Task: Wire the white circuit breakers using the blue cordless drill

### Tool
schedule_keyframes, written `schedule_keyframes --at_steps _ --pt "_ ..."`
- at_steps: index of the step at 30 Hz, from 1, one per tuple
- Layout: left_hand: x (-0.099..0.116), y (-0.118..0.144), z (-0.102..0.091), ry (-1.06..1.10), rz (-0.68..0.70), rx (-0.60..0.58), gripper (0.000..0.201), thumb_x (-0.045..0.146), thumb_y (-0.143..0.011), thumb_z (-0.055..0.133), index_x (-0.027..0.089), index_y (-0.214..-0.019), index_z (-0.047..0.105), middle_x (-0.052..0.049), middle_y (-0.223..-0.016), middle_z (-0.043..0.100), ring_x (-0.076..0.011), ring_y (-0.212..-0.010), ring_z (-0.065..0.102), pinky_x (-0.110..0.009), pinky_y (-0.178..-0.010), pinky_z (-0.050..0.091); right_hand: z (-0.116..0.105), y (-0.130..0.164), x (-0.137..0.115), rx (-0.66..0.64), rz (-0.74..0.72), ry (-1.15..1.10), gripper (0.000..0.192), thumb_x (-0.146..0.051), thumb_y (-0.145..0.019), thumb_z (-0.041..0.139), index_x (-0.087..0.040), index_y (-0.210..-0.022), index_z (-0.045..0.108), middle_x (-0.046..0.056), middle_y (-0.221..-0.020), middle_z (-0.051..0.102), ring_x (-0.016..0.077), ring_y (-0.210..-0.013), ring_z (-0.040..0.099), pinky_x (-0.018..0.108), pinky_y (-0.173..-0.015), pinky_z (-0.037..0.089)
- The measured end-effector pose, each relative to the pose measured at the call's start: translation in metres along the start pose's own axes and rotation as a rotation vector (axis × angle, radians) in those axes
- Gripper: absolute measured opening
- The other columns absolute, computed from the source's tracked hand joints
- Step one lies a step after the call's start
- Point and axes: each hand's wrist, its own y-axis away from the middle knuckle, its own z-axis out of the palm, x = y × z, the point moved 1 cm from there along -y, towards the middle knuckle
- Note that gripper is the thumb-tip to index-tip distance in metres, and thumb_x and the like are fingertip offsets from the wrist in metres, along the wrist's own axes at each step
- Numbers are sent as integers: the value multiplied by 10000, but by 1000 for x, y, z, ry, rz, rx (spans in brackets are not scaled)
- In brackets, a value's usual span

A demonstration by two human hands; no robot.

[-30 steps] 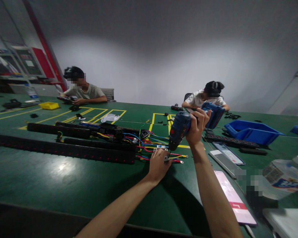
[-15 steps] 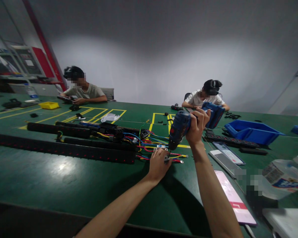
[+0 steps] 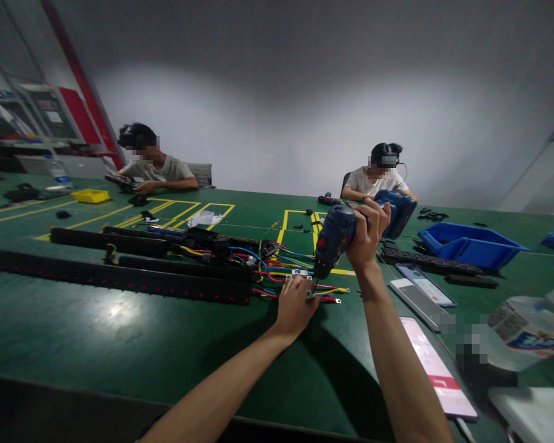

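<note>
My right hand (image 3: 368, 237) grips a blue cordless drill (image 3: 335, 237), tilted down and to the left, its bit pointing at a small white breaker block (image 3: 300, 275) on the green table (image 3: 120, 332). My left hand (image 3: 294, 307) rests on that block and holds it down. Coloured wires (image 3: 277, 261) in red, blue and yellow run from the block to long black power strips (image 3: 120, 280) lying to the left.
A blue bin (image 3: 466, 245) stands at the right, with phones (image 3: 425, 286) and a pink-edged card (image 3: 436, 369) near my right arm. A plastic bottle (image 3: 526, 329) lies far right. Two other people sit at the table's far side; a yellow tray (image 3: 91, 196) is far left.
My hands and the drill have barely moved. The person across the table on the right has sat up straighter.
</note>
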Motion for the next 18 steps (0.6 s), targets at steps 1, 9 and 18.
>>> schedule_keyframes --at_steps 1,9,18 --pt "0 0 0 -1 2 1 205 220 -827 730 251 -996 618 -36 -1074 637 -242 -1066 588 -389 -953 474 0 -1 -1 -2 -6 3 214 -247 -970 477 -259 -1131 618 60 -1175 636 257 -1305 502 592 -1197 248" --pt "-1 0 3 -16 20 7 229 253 -840 730 265 -1043 626 -39 -1084 637 -247 -1079 590 -395 -955 476 -2 -3 -4 -43 8 9 237 -225 -960 458 -284 -1134 606 45 -1170 632 261 -1312 507 598 -1191 271" --pt "-2 1 2 -7 20 9 240 226 -825 744 256 -1026 616 -39 -1078 636 -237 -1070 593 -386 -943 481 -1 0 1 -13 30 58 182 -238 -973 459 -261 -1013 635 41 -1076 654 242 -1225 553 553 -1189 287"
